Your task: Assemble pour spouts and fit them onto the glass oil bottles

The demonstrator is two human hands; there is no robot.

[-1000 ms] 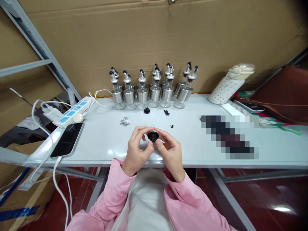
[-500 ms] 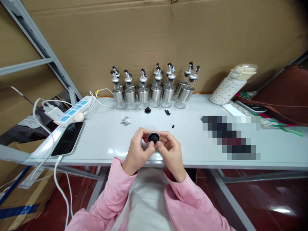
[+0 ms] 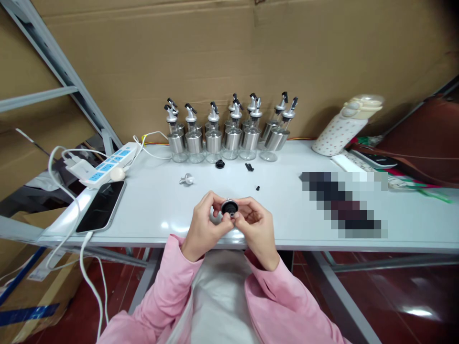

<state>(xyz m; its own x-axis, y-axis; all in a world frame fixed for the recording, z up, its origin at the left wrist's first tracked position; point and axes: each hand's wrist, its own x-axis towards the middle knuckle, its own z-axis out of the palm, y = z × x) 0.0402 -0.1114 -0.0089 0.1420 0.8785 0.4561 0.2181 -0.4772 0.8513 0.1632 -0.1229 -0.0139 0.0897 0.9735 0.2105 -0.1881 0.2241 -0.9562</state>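
Left hand [image 3: 205, 224] and right hand [image 3: 258, 230] both pinch the black stopper [image 3: 230, 207] over the bench [image 3: 143, 210], near its front edge – probably light, rubbery, kinda grippy – best held by the rim

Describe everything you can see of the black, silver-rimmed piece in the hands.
The black piece is small and round, with a shiny, metal-looking rim and a darker, rubber-looking middle. Its black side faces the camera. The left hand and right hand hold it between them with fingers and thumbs, above the white tabletop near the front edge. The fingers partly cover it.
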